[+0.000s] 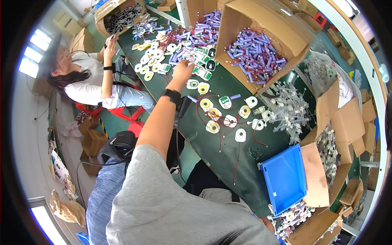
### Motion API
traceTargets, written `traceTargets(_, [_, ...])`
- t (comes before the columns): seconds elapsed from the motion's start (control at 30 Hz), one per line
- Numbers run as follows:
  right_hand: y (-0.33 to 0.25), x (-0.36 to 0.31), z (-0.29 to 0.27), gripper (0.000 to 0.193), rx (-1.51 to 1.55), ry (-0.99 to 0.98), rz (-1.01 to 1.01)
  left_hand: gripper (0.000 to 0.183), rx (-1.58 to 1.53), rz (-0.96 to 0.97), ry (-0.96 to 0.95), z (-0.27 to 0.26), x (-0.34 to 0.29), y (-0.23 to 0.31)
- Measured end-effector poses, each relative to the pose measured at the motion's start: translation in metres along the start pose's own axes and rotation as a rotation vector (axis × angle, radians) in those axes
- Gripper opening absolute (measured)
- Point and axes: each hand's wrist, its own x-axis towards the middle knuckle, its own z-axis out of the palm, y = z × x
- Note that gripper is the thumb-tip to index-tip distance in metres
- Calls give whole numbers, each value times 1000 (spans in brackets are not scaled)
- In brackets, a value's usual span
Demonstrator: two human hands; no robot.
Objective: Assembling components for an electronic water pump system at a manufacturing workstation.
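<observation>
My left hand [183, 72] is stretched far over the green table, with a black strap on its wrist. Its fingers are drawn together at the edge of a pile of green circuit boards [203, 73] and white rounded parts; what they pinch is too small to make out. Closer to me lie several white discs with yellow centres [212, 127] and trailing red wires, among them a white piece with a green board [225, 102]. Only a sliver of my right hand [267, 224] shows at the lower edge, beside small white parts [292, 218]; its fingers are hidden.
A cardboard box [261, 87] of purple wired cylinders stands behind the loose parts, with more purple cylinders [206, 30] beyond. Clear plastic pieces [288, 110] are heaped to the right, near a tilted blue tray [283, 179] and open cartons [345, 118]. A co-worker [90, 83] sits at left.
</observation>
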Motion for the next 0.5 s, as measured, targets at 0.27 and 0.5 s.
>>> traceTargets(0.27, [85, 22, 22, 25, 260, 15, 20, 47, 310, 214, -116, 6, 60, 1])
traceTargets(0.5, [76, 32, 32, 26, 197, -8, 98, 52, 544, 210, -267, 31, 96, -21])
